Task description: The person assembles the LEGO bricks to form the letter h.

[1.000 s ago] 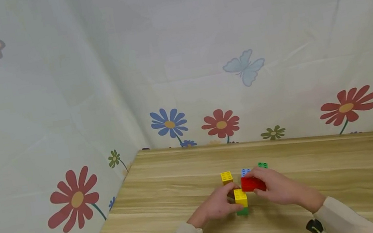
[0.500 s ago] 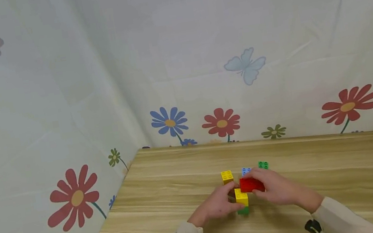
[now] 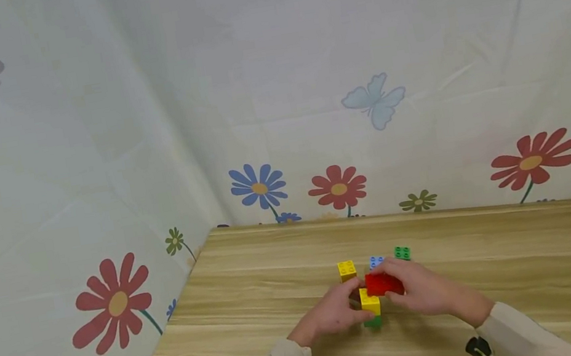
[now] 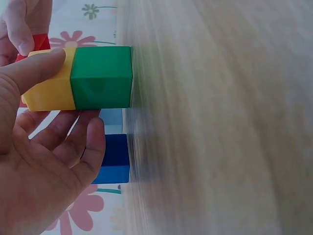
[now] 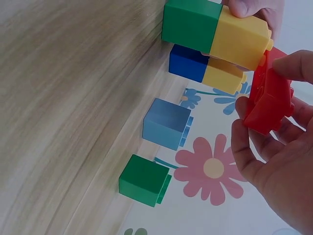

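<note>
My left hand (image 3: 335,312) grips a yellow toy building brick (image 3: 370,302) between thumb and fingers. That brick is stacked on a green brick (image 4: 101,77), which stands on the table. My right hand (image 3: 420,287) pinches a longer red brick (image 5: 269,98). In the right wrist view, one end of the red brick is over the yellow brick's studs, slightly tilted; whether it is pressed down I cannot tell. Behind the left hand stands another pair, a yellow brick (image 3: 347,269) on a dark blue brick (image 5: 189,63).
Behind the right hand, a light blue brick (image 5: 167,123) and a separate green brick (image 5: 144,180) stand on the wooden table (image 3: 257,282). A pale cloth backdrop (image 3: 270,81) printed with flowers and butterflies rises along the table's back and left edges.
My right hand has shifted slightly left and down, bringing the red brick further over the yellow one. The left hand keeps its grip nearly in place.
</note>
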The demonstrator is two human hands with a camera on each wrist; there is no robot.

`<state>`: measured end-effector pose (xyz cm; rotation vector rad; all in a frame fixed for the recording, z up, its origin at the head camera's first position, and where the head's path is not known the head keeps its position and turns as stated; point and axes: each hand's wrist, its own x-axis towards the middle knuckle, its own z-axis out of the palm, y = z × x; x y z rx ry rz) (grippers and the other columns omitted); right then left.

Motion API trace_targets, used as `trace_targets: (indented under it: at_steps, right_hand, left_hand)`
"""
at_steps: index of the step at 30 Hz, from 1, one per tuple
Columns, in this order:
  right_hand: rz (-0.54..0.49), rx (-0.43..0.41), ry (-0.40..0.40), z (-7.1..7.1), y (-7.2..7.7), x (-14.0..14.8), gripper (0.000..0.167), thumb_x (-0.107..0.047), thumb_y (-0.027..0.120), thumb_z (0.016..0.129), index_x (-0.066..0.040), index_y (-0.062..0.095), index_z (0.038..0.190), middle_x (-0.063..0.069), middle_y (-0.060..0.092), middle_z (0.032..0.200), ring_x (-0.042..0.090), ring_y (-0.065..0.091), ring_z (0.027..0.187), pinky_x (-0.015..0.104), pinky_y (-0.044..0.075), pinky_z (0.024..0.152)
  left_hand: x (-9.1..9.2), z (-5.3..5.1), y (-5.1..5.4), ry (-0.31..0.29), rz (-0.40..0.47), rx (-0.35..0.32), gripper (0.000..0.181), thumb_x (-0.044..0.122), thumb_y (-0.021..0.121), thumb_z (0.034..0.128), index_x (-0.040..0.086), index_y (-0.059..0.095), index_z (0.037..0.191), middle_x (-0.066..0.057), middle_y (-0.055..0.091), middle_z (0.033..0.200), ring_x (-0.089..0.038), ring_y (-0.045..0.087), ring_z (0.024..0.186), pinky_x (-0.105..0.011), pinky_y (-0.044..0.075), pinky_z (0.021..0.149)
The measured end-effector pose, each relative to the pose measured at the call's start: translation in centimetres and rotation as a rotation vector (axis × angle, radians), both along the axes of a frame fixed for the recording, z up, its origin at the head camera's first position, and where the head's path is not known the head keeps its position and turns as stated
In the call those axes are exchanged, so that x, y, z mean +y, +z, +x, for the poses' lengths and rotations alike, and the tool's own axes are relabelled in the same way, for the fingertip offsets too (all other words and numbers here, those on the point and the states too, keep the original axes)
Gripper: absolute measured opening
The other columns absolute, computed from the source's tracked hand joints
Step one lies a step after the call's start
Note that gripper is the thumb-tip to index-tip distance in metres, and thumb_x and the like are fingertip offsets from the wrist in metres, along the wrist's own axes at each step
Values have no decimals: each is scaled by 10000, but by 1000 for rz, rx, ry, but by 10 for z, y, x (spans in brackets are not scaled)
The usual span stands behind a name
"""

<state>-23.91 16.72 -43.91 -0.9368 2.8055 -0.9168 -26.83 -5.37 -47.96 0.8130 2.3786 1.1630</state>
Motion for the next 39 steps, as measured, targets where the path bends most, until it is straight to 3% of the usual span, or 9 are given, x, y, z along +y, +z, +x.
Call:
trace_targets:
  at_steps: [21,31,39]
  right_hand:
    - [8,-21,16,2,-2,-5,402,-186,671,882,-168,539,1262,-91,519,1113,109,502,942,280,491,801]
    - [23,-23,18,7,4,-10,407,-175,662,887,-157,546,1277,-46,528,1178,126,499,969,309,492,820]
    - [-6,27,18,4,-3,-9,394,-356,647,894,-165,580,1232,-53,556,1142,122,514,939,265,498,764]
  left_hand:
    - [1,0,0,7,-14,-3,414,236,742,831,242,538,1190,140,588,999,-43,548,872,-221,472,799]
    - [1,0,0,-7,-12,13,413,227,743,831,224,539,1191,142,596,1005,-27,550,877,-214,472,790]
    - [2,2,1,11,4,20,394,204,750,823,228,552,1163,145,598,998,-26,553,878,-208,473,788]
